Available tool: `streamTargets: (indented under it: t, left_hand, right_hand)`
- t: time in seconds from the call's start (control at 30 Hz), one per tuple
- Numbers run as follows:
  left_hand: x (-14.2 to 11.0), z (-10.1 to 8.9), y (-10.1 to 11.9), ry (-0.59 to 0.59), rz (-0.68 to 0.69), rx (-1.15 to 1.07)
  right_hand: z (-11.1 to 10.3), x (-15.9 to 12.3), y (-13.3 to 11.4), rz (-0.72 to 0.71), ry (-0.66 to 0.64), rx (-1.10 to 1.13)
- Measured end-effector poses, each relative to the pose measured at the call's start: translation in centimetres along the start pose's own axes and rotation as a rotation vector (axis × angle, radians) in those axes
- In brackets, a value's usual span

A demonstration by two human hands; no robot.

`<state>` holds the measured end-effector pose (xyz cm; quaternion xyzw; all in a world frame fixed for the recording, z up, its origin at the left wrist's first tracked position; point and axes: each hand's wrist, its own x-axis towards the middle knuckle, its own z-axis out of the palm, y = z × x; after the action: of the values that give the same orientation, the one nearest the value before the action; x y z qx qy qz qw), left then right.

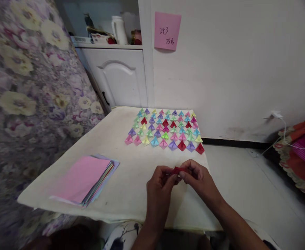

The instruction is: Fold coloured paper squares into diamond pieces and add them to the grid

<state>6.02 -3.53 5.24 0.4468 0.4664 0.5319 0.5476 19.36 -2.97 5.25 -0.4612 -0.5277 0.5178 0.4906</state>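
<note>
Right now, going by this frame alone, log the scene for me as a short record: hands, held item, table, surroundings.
Left hand: pinching the red paper piece
Right hand: pinching the same piece from the other side
Held item: small, red, partly hidden by fingers
Table: pale covering
Beyond the hands: multicoloured folded pieces in rows
Left of the hands: paper stack, pink sheet on top
Wall: pink note with handwriting
Shelf: white jug
Far left: floral curtain

Floral curtain [32, 104], 1 white jug [120, 32] on a shelf [116, 46], pink note [168, 24] reading 243 on white wall [233, 69]
</note>
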Motion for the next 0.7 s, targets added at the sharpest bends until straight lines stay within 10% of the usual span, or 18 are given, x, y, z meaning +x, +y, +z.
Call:
streamTargets:
  t: [0.7]
  left_hand:
    - [0.4, -1.2, -0.4, 0.012, 0.130, 0.289]
  right_hand:
    - [-0.1, 0.0, 0.7, -0.001, 0.001, -0.102]
